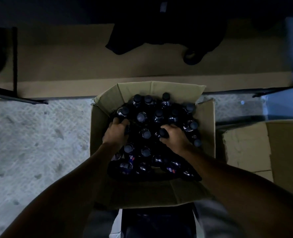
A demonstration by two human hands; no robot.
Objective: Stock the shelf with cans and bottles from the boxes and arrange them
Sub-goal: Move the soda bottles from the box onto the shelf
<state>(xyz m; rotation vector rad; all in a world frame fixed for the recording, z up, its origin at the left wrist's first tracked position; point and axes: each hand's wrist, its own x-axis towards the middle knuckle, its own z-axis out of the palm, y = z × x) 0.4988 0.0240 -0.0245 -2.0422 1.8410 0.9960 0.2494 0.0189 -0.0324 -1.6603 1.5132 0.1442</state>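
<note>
Open cardboard box (99,127) on the floor, packed with dark capped bottles (141,117), both hands inside.

Left hand (117,130) curls round a bottle at the box's left; right hand (174,137) grips a bottle neck (163,133) near the centre. Glossy bottles, matte round caps. Second cardboard box (269,148) just right; speckled concrete floor (35,134) left; brown shelf board (73,66) beyond, dark cloth (151,31) lying on it.

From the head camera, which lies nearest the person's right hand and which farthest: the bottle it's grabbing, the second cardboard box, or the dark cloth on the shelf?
1. Bottle, gripped by the right hand.
2. Second cardboard box, on its right.
3. Dark cloth, up on the shelf.
</note>
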